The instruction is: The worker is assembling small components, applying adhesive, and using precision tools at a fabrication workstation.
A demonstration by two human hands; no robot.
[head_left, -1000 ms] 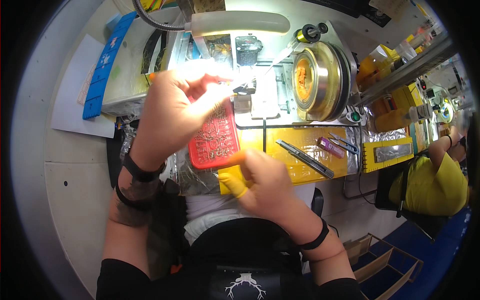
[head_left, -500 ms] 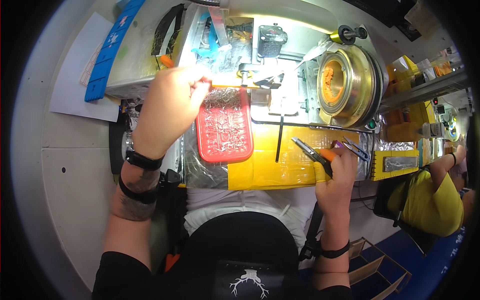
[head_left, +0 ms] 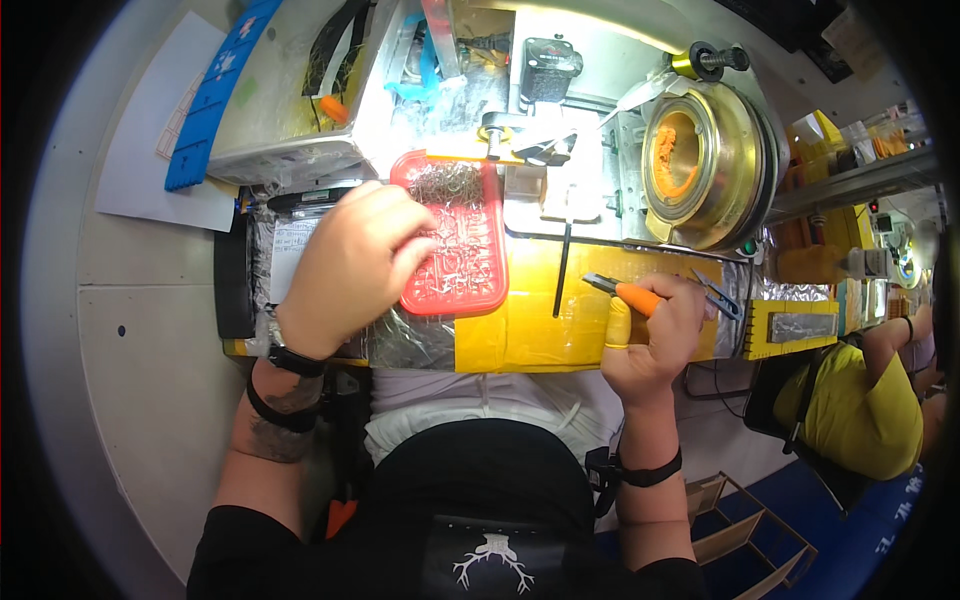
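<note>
My left hand (head_left: 355,265) is over the left side of a red plastic tray (head_left: 405,170), its thumb and bent fingers drawn together. Whatever sits between those fingertips, if anything, is too small to make out. Fine metal wire-like pieces (head_left: 445,184) lie tangled at the tray's far end, with more small shiny pieces nearer me. My right hand (head_left: 655,325), a yellow cover on its thumb, is closed round an orange-handled tool (head_left: 637,297) with a grey metal end. The tool points left above the yellow work surface (head_left: 530,345). Blue-handled snips (head_left: 722,298) lie beside the right hand.
A thin black rod (head_left: 562,270) lies right of the tray. Behind it stands a machine with a round brass-coloured wheel (head_left: 715,165). A clear bin (head_left: 270,130) and a blue strip (head_left: 215,95) are at the left. A person in yellow (head_left: 860,410) sits far right.
My left hand has come down and nearer me, from beyond the tray's far end to over its left side. My right hand has shifted slightly left and up, tool still held.
</note>
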